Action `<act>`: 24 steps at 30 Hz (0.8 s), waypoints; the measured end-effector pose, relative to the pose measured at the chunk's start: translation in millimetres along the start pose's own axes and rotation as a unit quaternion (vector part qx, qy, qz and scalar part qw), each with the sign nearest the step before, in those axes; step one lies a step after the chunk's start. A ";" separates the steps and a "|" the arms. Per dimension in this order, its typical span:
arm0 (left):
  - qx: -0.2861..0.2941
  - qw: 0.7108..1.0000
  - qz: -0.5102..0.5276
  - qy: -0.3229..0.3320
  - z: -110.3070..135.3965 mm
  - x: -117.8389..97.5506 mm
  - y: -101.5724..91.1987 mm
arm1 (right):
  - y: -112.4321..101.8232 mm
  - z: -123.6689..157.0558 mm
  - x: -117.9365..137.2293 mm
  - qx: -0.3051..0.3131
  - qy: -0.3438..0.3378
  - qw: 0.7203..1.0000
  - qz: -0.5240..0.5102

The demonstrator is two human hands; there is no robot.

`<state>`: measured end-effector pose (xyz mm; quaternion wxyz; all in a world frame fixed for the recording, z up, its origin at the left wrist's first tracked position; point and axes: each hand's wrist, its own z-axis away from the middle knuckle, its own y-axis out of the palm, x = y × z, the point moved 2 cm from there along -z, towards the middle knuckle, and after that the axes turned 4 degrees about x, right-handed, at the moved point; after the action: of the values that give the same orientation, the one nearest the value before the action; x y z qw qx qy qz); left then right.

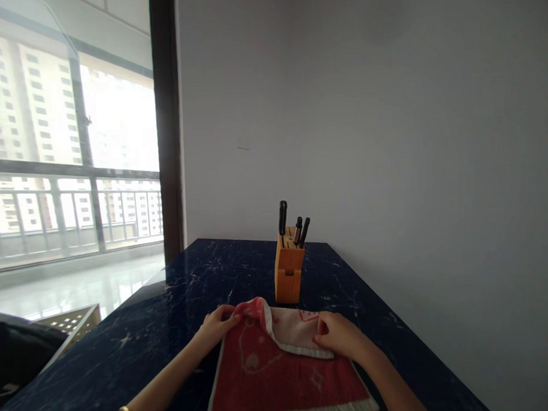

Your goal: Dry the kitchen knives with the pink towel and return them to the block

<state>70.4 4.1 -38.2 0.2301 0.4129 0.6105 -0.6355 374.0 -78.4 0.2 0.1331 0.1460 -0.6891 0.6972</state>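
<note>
A red towel (pixel 280 382) with white borders and pale patterns lies on the dark blue marbled table in front of me. Its far edge is turned back toward me, showing a whitish underside at the right. My left hand (pixel 220 322) pinches the towel's far left corner, where the cloth is bunched. At the far right side, my right hand (pixel 336 335) grips the folded-over part between thumb and fingers. Just beyond the towel stands a wooden knife block (pixel 288 280), upright, with several black-handled tools in its slots.
The table (pixel 240 263) reaches back to a grey wall (pixel 365 136). Left of it are a perforated light-coloured piece of furniture (pixel 83 325) and a black item (pixel 22 352). Farther left, a large window (pixel 118 127) looks out on a railing and tall buildings.
</note>
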 end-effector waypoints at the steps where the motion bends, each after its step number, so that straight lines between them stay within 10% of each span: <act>1: 0.006 0.999 0.031 0.006 -2.1 -0.5 0.8 | 0.0 1.6 2.1 0.005 -0.007 1.000 0.001; 12: 0.044 0.963 0.255 0.079 -2.5 -20.8 4.5 | 3.0 7.7 11.7 0.063 -0.074 0.995 -0.009; 24: 0.064 0.960 0.272 0.014 -6.5 -11.4 9.6 | 11.4 7.4 22.4 0.066 -0.135 0.988 -0.029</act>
<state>86.0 6.5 -34.0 0.3587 0.5862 0.4366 -0.5806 349.1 -86.3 -1.6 0.0492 0.2673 -0.6488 0.7108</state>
